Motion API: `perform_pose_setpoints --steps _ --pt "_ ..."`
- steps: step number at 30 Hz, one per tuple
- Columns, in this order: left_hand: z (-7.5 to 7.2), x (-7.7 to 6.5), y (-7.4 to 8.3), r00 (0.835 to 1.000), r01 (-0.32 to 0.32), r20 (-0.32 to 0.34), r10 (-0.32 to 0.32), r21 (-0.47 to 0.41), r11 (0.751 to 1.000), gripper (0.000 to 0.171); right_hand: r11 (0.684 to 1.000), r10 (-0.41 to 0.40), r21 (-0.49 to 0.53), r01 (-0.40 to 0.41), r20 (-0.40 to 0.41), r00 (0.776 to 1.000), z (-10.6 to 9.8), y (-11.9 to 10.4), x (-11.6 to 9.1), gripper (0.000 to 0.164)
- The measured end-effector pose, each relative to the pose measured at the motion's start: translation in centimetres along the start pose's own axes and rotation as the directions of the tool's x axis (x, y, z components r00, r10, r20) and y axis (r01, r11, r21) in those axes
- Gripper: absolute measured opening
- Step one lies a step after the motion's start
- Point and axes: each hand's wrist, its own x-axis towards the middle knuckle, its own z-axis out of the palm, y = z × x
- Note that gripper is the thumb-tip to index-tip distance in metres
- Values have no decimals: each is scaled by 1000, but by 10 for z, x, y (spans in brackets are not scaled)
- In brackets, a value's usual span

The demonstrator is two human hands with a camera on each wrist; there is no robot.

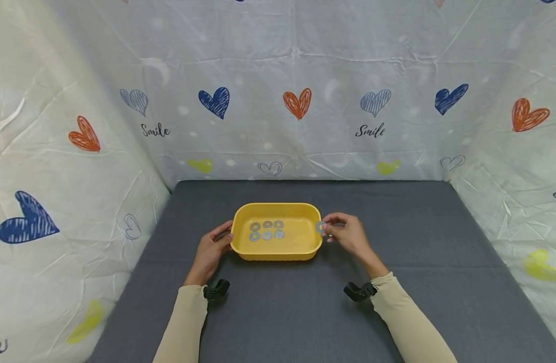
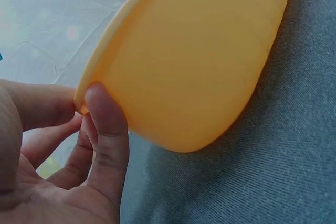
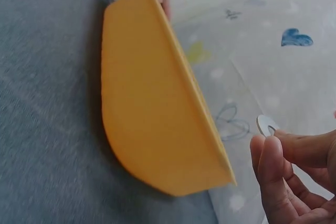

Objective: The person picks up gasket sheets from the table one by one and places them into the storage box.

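Observation:
A yellow plastic tray (image 1: 300,244) stands on the dark grey cloth, and several flat metal washers (image 1: 267,235) lie on its floor in two rows. My left hand (image 1: 211,252) pinches the tray's left rim; in the left wrist view the thumb (image 2: 107,124) presses on the outer wall just under the lip. At the right end, my right hand (image 1: 349,234) pinches one more washer (image 3: 266,125) between thumb and fingertips. In the head view this washer overlaps the tray's right rim; the right wrist view shows it apart from the tray wall (image 3: 152,103).
Dark grey cloth (image 1: 278,312) covers the table around the tray. White sheets printed with hearts (image 1: 297,103) hang behind the table and along both sides. A black strap with a small device (image 1: 359,291) sits on each wrist.

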Motion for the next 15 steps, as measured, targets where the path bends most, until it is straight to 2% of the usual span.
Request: perform_pose_setpoints --steps 7,15 --pt "1 0 3 1000 4 -20 -4 10 1000 48 996 2 89 -5 31 1000 14 -10 7 19" --pt "2 2 2 1000 1 -21 0 28 1000 48 996 10 90 -18 92 996 30 -16 16 19"
